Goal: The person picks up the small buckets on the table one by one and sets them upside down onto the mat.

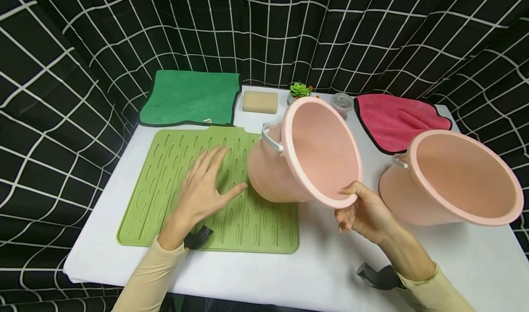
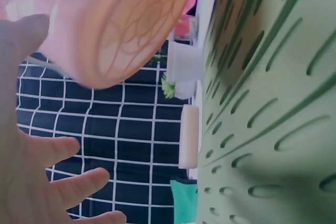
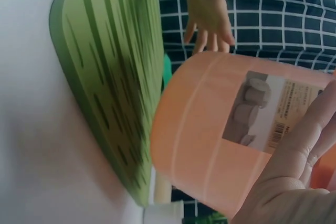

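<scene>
pink plastic bucket (image 1: pixel 303 151) is tilted at the right edge of the green mat (image 1: pixel 173 197), with its base low near the mat. its long axis leans from the base up toward the person, and the open mouth faces the camera. the right hand (image 1: pixel 363 211) grips the lower rim, thumb over the edge and fingers curled under. the left hand (image 1: pixel 202 188) lies over the mat with straight, spread fingers, just beside the bucket wall. a second pink bucket (image 1: pixel 450 178) stands tilted to the right, apart from the first.
</scene>
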`<state>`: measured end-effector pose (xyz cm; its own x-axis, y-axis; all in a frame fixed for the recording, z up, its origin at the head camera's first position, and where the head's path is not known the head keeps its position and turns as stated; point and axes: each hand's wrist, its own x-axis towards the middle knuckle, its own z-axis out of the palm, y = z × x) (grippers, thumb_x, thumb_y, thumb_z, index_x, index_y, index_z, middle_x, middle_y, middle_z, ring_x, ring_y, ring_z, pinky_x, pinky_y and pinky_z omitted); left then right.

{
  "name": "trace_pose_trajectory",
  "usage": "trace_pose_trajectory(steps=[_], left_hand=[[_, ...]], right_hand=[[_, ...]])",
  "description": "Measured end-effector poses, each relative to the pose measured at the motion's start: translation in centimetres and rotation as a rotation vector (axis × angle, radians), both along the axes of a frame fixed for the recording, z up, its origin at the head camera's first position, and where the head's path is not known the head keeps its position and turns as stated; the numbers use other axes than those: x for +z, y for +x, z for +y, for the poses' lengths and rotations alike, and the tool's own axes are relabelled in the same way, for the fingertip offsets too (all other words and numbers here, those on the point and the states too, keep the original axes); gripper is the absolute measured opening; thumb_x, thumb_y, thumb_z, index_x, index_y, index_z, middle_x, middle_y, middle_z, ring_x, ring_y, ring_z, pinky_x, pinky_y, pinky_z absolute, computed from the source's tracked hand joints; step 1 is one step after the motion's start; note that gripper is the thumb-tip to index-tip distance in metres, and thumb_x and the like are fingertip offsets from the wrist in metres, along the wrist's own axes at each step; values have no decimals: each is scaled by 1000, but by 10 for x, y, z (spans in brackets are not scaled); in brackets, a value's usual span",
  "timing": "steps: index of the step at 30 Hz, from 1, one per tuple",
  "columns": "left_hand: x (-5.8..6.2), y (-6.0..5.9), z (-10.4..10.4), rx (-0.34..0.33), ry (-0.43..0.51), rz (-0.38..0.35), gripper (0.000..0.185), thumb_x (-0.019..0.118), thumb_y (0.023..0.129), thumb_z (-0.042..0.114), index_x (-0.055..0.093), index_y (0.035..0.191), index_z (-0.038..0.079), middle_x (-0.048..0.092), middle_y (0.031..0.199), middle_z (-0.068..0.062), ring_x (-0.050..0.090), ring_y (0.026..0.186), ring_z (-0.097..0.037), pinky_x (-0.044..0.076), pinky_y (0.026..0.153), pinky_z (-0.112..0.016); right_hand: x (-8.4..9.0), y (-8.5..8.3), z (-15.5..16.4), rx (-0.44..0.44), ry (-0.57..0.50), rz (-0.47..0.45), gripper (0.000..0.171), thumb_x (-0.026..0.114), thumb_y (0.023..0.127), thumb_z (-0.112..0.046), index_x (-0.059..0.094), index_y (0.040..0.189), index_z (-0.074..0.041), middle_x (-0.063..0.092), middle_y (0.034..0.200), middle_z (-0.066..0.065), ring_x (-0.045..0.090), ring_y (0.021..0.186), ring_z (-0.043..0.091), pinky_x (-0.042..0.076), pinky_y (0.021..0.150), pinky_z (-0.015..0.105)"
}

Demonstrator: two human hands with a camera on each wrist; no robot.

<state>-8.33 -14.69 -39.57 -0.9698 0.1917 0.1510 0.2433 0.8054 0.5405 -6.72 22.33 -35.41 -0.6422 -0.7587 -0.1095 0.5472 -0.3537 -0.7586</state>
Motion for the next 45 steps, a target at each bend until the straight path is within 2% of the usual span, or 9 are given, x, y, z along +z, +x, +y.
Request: trace_pose_trajectory(steps=[5, 11, 16, 20, 24, 31, 35, 38, 45], left_hand=[[-1, -1, 2, -27, 156, 11, 99, 60, 90, 69, 21, 166, 20, 26, 173, -9, 26, 159, -41, 25, 122, -72], [0, -3, 6, -84, 460, -63, 105, 54, 90, 77, 12, 168, 20, 19, 174, -11, 22, 160, -40, 24, 122, -72], [-3, -6, 9, -197, 758, -126, 111, 59, 92, 71, 2, 168, 14, 8, 175, -15, 24, 157, -45, 30, 120, -71], [-9, -7, 8, -287, 887, -127, 123, 58, 87, 80, -9, 167, 14, -3, 176, -16, 13, 160, -45, 16, 124, -73], [-16, -7, 4, -375, 952, -98, 133, 58, 80, 87, -18, 165, 19, 3, 176, -16, 10, 162, -37, 2, 123, -76], [-22, -6, -2, -552, 1056, -21, 142, 67, 74, 85, -26, 162, 24, 13, 175, -10, 19, 160, -15, -3, 124, -71], [-22, -6, -1, -611, 1068, 23, 147, 74, 72, 79, -27, 162, 22, 22, 172, -5, 27, 157, -16, 13, 132, -47], [-23, -5, 1, -635, 1055, 53, 149, 78, 70, 75, -26, 162, 21, 28, 168, -1, 35, 152, -14, 24, 129, -32], [-23, -3, 3, -621, 1023, 106, 145, 82, 74, 67, -22, 163, 18, 34, 162, -1, 45, 141, -14, 36, 123, -32]], right_hand=[[-1, -1, -11, 21, -59, -29, 71, 8, 106, -9, 77, 95, -7, 82, 85, 2, 77, 69, 7, 64, 73, 26], [-4, -3, -22, 17, -67, -75, 64, 12, 104, -10, 75, 94, -9, 80, 80, 0, 76, 68, 7, 63, 68, 25], [-5, -5, -32, 46, -69, -91, 49, 22, 103, -12, 70, 93, -12, 77, 78, -3, 72, 62, 6, 62, 64, 24], [-7, -4, -37, 70, -89, -93, 40, 33, 102, -15, 72, 95, -10, 77, 77, -4, 67, 57, 6, 62, 63, 24], [-10, -3, -42, 95, -106, -97, 39, 39, 100, -19, 75, 94, -8, 76, 73, -4, 57, 51, 9, 62, 62, 24], [-13, -4, -50, 144, -198, -93, 39, 40, 101, -20, 77, 97, -8, 79, 80, -3, 49, 50, 12, 63, 64, 24], [-13, -4, -53, 160, -226, -89, 41, 38, 101, -19, 77, 97, -8, 80, 81, -4, 45, 49, 13, 63, 64, 23], [-13, -4, -54, 164, -223, -91, 41, 40, 101, -20, 79, 96, -7, 79, 78, -3, 54, 50, 10, 62, 64, 23], [-15, -3, -53, 166, -205, -95, 42, 41, 100, -21, 80, 95, -7, 79, 74, -3, 64, 55, 7, 62, 63, 23]])
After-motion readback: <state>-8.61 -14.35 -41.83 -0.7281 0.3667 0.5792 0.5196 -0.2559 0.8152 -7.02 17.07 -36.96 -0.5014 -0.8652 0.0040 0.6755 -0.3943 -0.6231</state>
